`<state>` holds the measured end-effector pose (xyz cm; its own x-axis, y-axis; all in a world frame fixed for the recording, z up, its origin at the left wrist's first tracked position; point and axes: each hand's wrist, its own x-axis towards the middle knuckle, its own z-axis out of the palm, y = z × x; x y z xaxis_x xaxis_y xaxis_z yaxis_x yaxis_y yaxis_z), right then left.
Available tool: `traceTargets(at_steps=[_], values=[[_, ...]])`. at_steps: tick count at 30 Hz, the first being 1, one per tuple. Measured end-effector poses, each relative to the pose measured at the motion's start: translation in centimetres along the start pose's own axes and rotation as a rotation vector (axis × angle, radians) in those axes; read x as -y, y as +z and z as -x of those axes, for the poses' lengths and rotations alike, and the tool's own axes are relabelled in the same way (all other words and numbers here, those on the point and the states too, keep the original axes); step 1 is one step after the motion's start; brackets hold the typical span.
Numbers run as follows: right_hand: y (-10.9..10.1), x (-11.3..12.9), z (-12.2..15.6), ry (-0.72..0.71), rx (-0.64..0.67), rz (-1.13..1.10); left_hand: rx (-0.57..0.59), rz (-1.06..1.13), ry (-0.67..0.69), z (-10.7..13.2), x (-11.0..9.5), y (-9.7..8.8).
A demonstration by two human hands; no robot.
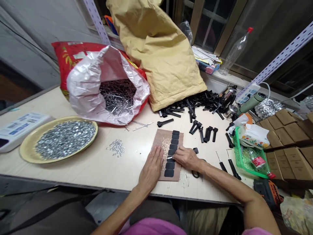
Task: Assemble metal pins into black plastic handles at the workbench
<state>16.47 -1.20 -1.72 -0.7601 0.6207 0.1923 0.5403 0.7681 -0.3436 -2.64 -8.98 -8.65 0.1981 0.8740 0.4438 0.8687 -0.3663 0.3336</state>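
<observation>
A brown board (pixel 168 179) lies near the table's front edge, with a column of rounded black pads (pixel 170 165) along it. Small pale specks (pixel 165 143) are scattered beside the pads. My left hand (pixel 152 168) rests flat on the board's left side, fingers stretched out and close together. Over the right side, my right hand (pixel 187 157) has its fingers pinched at the middle of the column. A short white sliver (pixel 169 158) shows at its fingertips; whether it is held, I cannot tell. Black handle-like pieces (pixel 207 133) lie beyond the board.
On the left stand a yellow plate (pixel 24 156) of metal washers and a red bag (pixel 70 54) of metal rods. A small pile of metal bits (pixel 117 148) lies nearby. Two thin-tipped tools (pixel 233 168), a green basket (pixel 246 169) and cardboard boxes (pixel 293 160) are right.
</observation>
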Motion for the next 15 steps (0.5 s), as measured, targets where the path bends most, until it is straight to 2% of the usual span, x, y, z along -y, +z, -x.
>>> traceTargets(at_steps=[2,6,10,13,15], values=[[0.0,0.7,0.7,-0.039,0.009,0.047,0.006,0.001,-0.010,-0.1,-0.1,-0.1],[0.0,1.6,1.3,0.075,-0.063,0.091,0.026,0.011,-0.018,-0.2,-0.2,-0.5],[-0.1,1.9,1.0,0.144,-0.042,0.089,0.054,0.053,-0.021,-0.4,0.0,-0.8],[-1.5,2.5,2.0,0.182,-0.015,0.030,0.067,0.124,-0.034,-0.5,0.1,-0.9],[-3.7,3.2,4.2,0.233,0.046,-0.036,0.069,0.184,-0.051,-0.3,0.1,-1.3]])
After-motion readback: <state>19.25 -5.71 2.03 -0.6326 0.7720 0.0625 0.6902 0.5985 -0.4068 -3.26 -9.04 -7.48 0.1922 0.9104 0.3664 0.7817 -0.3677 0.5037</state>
